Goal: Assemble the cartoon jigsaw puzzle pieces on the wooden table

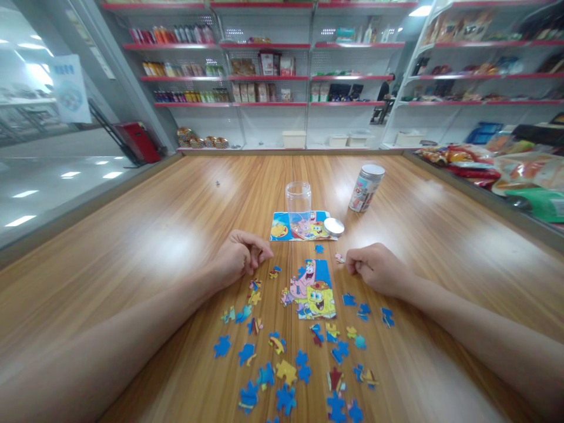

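Observation:
My left hand (244,252) rests on the table with loosely curled fingers, nothing visible in them, left of a small puzzle piece (275,272). Closed into a loose fist, my right hand (374,267) lies beside a pinkish puzzle piece (339,258); no object shows in its fingers. Between the hands is a partly joined jigsaw puzzle (315,291) with a yellow and a pink cartoon figure on blue. Loose blue puzzle pieces (286,399) and yellow ones (286,372) are scattered nearer to me. A picture sheet (279,229) lies beyond the joined part.
On the sheet stand a clear plastic jar (298,202) and a silver lid (333,227). A printed can (366,188) stands behind to the right. Packaged goods (467,161) lie past the table's right edge. Stocked shelves (268,76) line the back.

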The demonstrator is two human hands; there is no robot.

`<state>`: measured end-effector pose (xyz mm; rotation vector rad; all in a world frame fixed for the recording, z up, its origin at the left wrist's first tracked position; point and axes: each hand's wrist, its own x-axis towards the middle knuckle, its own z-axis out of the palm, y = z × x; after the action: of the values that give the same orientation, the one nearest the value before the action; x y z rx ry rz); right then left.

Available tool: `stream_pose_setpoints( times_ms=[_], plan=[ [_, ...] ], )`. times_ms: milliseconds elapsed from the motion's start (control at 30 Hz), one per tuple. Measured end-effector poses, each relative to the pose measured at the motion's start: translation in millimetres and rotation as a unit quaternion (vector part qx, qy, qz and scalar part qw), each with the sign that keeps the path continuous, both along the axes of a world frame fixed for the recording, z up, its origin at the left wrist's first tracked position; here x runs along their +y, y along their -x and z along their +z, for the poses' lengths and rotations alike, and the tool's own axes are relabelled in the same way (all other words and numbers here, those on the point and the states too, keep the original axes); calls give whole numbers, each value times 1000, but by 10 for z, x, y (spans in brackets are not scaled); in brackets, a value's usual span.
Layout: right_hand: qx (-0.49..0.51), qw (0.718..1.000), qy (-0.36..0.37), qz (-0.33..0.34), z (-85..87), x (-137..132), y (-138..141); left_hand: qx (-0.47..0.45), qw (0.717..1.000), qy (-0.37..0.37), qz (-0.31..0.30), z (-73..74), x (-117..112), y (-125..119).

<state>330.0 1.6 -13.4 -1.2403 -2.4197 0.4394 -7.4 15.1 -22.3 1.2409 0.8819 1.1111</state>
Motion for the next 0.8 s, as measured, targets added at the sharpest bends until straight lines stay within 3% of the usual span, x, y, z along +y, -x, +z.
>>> stream_pose_setpoints(
  times_ms=[533, 800],
  plan=[
    [44, 999, -6, -8, -43, 6, -7, 1, 1000, -16, -16, -10, 10, -8],
    [42, 999, -29, -3, -96, 16, -45, 54, 996, -61, -46, -53, 9, 3]
  ],
)
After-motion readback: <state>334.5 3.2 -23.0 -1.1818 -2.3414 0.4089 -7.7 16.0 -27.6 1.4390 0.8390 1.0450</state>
